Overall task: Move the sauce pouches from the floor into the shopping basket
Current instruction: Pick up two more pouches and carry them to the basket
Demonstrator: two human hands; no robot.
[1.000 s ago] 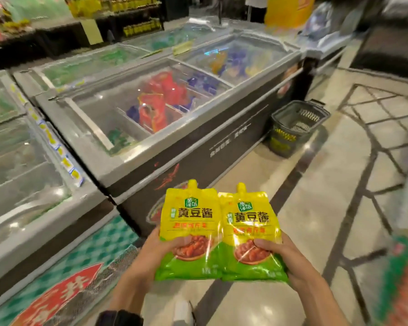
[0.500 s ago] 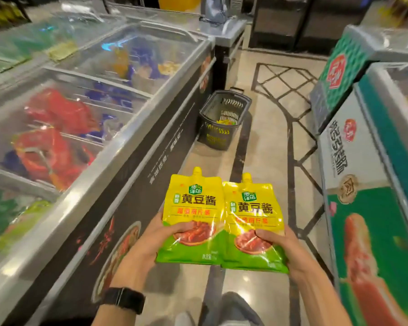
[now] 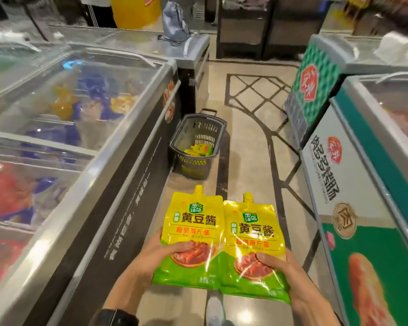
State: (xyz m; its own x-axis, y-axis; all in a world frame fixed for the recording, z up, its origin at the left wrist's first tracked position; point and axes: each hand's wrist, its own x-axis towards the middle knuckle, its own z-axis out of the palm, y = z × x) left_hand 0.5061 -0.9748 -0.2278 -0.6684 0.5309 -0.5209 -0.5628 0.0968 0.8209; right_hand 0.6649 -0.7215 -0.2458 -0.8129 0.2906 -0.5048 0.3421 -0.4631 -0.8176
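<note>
Currently left hand [image 3: 151, 256] grips one sauce pouch [image 3: 191, 229], right hand [image 3: 286, 272] the other pouch [image 3: 254, 241], edges touching, above tiled floor [image 3: 245, 161] between freezers [image 3: 363, 189]; shopping basket [image 3: 191, 169] ahead beside left freezer [image 3: 92, 175], yellow packs [image 3: 198, 149] inside partly hidden, far end blurred.

Two glossy yellow-and-green spouted sauce pouches [image 3: 222, 234] being held; dark grey plastic shopping basket [image 3: 178, 147] standing ahead.
The left pouch [image 3: 191, 231] is lying face-up in the left hand [image 3: 151, 257], its edge touching the right pouch [image 3: 253, 236], which the right hand [image 3: 284, 271] is gripping, both spouts pointing away. The basket is sitting upright on the floor [image 3: 245, 161], well apart from them, holding more yellow pouches [image 3: 198, 149].
</note>
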